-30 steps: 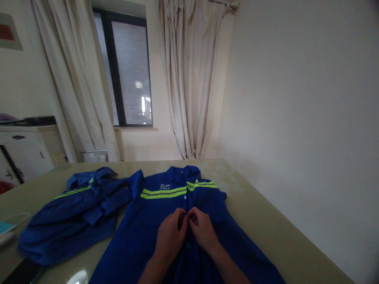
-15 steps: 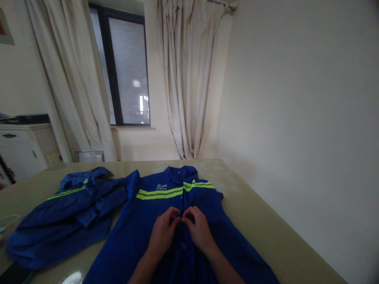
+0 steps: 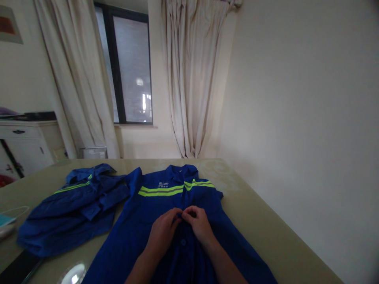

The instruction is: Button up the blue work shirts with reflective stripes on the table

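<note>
A blue work jacket [image 3: 154, 213] with yellow-green reflective stripes lies spread front up on the table, its collar at the far end. At the middle of its front opening, my left hand [image 3: 166, 227] pinches the placket edge. My right hand [image 3: 197, 225] meets it fingertip to fingertip, thumb and forefinger closed on the same cloth. Whatever sits between the fingertips, such as a button, is hidden. Just below the hands a round button [image 3: 183, 242] shows on the placket.
A second blue jacket [image 3: 74, 209] lies folded to the left. Near it on the table [image 3: 254, 221] are a face mask [image 3: 6, 220], a dark flat object [image 3: 20, 268] and a shiny round object [image 3: 74, 273]. A wall [image 3: 310, 118] runs along the right side.
The view has shifted slightly, showing more of the left side. Both hands still pinch the placket, with fingertips a little closer and the left hand turned slightly over.
</note>
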`<state>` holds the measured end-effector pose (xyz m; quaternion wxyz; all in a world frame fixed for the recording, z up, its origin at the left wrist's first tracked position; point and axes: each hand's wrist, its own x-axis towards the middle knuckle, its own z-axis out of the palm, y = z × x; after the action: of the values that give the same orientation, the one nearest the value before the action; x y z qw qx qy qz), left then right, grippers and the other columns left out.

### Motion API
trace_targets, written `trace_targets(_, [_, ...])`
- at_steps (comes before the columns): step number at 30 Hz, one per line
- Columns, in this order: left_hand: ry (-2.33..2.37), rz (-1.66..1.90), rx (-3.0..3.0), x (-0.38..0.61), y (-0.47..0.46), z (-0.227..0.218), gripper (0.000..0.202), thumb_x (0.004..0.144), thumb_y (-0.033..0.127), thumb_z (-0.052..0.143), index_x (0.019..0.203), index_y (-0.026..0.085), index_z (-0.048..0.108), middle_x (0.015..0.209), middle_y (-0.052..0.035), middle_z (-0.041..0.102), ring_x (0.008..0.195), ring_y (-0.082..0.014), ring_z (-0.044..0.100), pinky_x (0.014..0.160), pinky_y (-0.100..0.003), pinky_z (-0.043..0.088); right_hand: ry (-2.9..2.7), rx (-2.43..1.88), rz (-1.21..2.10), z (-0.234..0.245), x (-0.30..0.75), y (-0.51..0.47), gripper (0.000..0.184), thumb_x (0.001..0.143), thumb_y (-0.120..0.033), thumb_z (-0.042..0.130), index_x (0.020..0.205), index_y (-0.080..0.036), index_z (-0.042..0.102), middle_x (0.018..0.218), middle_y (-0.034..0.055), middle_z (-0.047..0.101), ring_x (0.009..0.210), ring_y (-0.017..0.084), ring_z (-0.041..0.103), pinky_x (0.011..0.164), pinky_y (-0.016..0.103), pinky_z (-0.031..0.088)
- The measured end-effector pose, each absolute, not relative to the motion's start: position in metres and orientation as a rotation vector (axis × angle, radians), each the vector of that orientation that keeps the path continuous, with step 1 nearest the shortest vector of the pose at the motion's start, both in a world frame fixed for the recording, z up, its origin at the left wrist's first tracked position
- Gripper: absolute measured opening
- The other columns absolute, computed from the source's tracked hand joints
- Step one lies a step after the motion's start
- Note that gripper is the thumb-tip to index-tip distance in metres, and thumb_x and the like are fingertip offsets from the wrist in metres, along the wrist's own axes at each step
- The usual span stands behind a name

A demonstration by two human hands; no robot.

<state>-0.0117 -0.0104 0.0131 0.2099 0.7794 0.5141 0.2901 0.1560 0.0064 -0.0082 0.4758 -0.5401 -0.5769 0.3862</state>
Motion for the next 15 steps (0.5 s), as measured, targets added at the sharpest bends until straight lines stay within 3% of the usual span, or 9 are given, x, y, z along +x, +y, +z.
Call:
trace_targets(6, [1.576,0.745,2.458,-0.010,-0.010,0.005,0.029,0.098,0.017,0.047,0.115,0.029,0.068,0.106,-0.0035,0.074,0.100,-0.0209,0.068,0.091,-0.031,0.048,-1.369,-1.311,1.010,-0.017,0.156,0.011,0.032,0.074,-0.048,0.074,0.073,-0.016,0.076,0.072,0.0049,0.074,0.072,0.021,0.065,0.066,0.029,0.047])
trace_targets(10, [1.596,0.742,2.502,-0.011,-0.011,0.005,0.029,0.099,0.020,0.049,0.117,0.030,0.069,0.104,-0.0038,0.074,0.096,-0.0206,0.068,0.090,-0.030,0.049,-1.384,-1.299,0.980,-0.015,0.158,0.009,0.038,0.078,-0.053,0.072,0.077,-0.016,0.078,0.076,0.0064,0.075,0.078,0.023,0.067,0.072,0.031,0.050])
trace_targets(15, [1.599,0.736,2.380,-0.019,-0.005,0.005,0.036,0.103,0.022,0.038,0.116,0.031,0.070,0.112,-0.0025,0.074,0.102,-0.0178,0.068,0.092,-0.028,0.049,-1.500,-1.324,0.860,-0.004,0.159,0.000,0.019,0.081,-0.029,0.064,0.088,-0.017,0.078,0.080,0.0045,0.075,0.078,0.021,0.067,0.071,0.029,0.050])
